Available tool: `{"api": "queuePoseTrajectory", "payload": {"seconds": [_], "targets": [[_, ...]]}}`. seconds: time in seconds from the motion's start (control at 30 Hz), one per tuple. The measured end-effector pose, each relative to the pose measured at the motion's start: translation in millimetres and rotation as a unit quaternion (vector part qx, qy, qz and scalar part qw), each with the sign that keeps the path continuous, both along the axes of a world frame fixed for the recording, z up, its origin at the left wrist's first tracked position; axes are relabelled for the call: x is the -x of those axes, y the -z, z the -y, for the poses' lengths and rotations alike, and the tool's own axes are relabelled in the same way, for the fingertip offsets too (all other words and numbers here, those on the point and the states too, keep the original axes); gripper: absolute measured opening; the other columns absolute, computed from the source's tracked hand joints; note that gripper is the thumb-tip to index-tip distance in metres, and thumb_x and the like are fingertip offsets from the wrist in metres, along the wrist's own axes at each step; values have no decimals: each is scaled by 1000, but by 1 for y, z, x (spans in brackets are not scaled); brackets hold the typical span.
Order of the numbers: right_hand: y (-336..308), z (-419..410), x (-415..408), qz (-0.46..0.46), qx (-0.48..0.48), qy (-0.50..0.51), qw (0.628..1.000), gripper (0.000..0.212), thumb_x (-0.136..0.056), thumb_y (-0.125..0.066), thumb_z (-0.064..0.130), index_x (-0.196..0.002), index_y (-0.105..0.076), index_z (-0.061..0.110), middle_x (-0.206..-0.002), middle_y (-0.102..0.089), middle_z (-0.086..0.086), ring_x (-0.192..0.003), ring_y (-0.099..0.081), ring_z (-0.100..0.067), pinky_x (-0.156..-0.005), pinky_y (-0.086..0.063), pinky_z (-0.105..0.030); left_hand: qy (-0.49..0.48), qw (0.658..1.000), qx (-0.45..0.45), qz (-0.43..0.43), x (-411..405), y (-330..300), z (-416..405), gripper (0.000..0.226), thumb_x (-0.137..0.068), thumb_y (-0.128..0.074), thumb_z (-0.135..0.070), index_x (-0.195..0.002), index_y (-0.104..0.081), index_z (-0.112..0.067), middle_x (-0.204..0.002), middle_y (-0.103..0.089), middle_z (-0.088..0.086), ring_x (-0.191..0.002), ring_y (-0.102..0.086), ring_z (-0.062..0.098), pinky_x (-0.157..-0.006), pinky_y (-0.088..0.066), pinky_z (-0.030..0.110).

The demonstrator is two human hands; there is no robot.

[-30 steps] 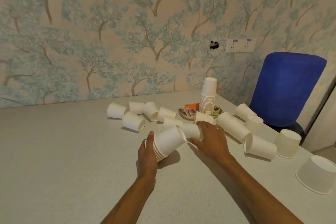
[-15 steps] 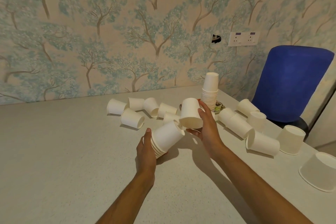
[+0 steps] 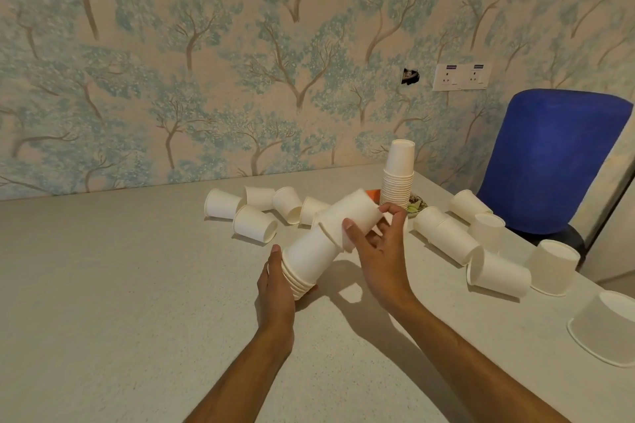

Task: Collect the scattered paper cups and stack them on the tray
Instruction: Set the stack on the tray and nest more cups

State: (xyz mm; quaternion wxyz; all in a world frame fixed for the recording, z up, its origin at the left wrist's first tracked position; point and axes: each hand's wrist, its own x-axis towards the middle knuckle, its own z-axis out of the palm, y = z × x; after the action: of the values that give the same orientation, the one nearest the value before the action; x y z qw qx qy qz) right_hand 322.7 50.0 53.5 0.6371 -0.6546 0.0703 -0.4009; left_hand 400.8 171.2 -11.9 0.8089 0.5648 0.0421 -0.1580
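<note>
Fingers (image 3: pixel 388 216) of the right hand (image 3: pixel 379 251) grasp one paper cup (image 3: pixel 350 216) by its thin wall above the counter (image 3: pixel 120 285), while the left hand (image 3: pixel 275 285) grips the nested stack (image 3: pixel 309 261); such cups seem light and easily crushed, so hold near the stiffer rim.

White paper cups (image 3: pixel 255 225) lie scattered on their sides; a tall stack (image 3: pixel 398 178) stands on the tray (image 3: pixel 418 205).

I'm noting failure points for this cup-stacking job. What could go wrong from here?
The loose cup in the right hand meets the left hand's tilted stack at an angle; it may jam or crush. Carrying that stack to the tray, an arm could topple the tall stack there.
</note>
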Motion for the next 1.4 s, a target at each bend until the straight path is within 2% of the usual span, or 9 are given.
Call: {"api": "queuePoseTrajectory", "payload": {"seconds": [0.17, 0.37, 0.5, 0.6, 0.73, 0.87, 1.03, 1.2, 1.4], "targets": [[17, -8, 1, -134, 159, -61, 976, 27, -87, -68, 45, -103, -47, 37, -123, -59, 7, -111, -58, -5, -86, -54, -26, -10, 999, -31, 21, -2, 2, 1, 57, -89, -49, -64, -137, -46, -34, -125, -60, 8, -100, -65, 29, -65, -62, 41], [17, 19, -25, -80, 101, 54, 990, 17, -100, -52, 29, -113, -60, 21, -114, -66, 0, -104, -62, -7, -72, -48, -8, -3, 1000, 9, -5, -5, 1, -1, 53, -90, -50, -59, -136, -50, -31, -122, -63, 8, -94, -68, 28, -56, -60, 35], [35, 45, -53, -233, 272, 74, 931, 65, -90, -67, 32, -147, -38, 21, -149, -45, 1, -134, -43, -18, -105, -39, -37, 3, 1000, 7, -4, -5, 2, 0, 52, -92, -49, -58, -137, -48, -32, -124, -63, 8, -100, -67, 31, -69, -62, 44], [47, 48, -64, -237, 295, 56, 924, 71, -85, -71, 40, -146, -39, 24, -149, -46, -1, -135, -44, -22, -108, -37, -44, 3, 1000, -4, 4, -3, 2, -1, 53, -92, -49, -57, -139, -46, -31, -127, -61, 9, -106, -65, 33, -81, -59, 53], [62, 40, -71, -196, 128, -30, 972, 49, -82, -75, 34, -126, -55, 26, -125, -63, 3, -114, -60, -20, -94, -53, -47, 0, 1000, 7, -16, -8, -5, -8, 50, -91, -52, -56, -134, -50, -31, -121, -64, 9, -101, -66, 32, -72, -62, 47], [56, 41, -72, -135, -77, -52, 986, 50, -83, -76, 18, -127, -54, 21, -118, -61, 0, -100, -60, -11, -63, -54, -15, -33, 999, -5, -6, -29, -11, -26, 47, -89, -54, -57, -125, -59, -28, -111, -70, 8, -95, -69, 28, -58, -59, 34], [39, 49, -75, -127, -162, 8, 979, 39, -83, -75, 28, -118, -62, 18, -112, -65, 0, -103, -61, -18, -81, -54, -36, -67, 998, -2, 1, -45, -9, -44, 40, -87, -54, -57, -115, -65, -30, -103, -72, 6, -87, -71, 25, -53, -58, 32], [8, 37, -70, -48, -95, -46, 993, 18, -84, -74, 28, -101, -67, 28, -92, -72, 19, -88, -68, -1, -64, -53, -16, -79, 997, 2, 4, -47, -9, -44, 43, -86, -54, -60, -115, -65, -30, -102, -73, 4, -89, -71, 25, -56, -58, 32], [5, -1, -71, -113, 155, -114, 975, 39, -73, -83, 40, -107, -68, 29, -105, -70, 15, -100, -64, 3, -79, -53, -17, -82, 996, -19, 18, -49, -4, -41, 52, -83, -50, -64, -122, -62, -31, -109, -70, 5, -96, -69, 27, -70, -62, 45]]}}
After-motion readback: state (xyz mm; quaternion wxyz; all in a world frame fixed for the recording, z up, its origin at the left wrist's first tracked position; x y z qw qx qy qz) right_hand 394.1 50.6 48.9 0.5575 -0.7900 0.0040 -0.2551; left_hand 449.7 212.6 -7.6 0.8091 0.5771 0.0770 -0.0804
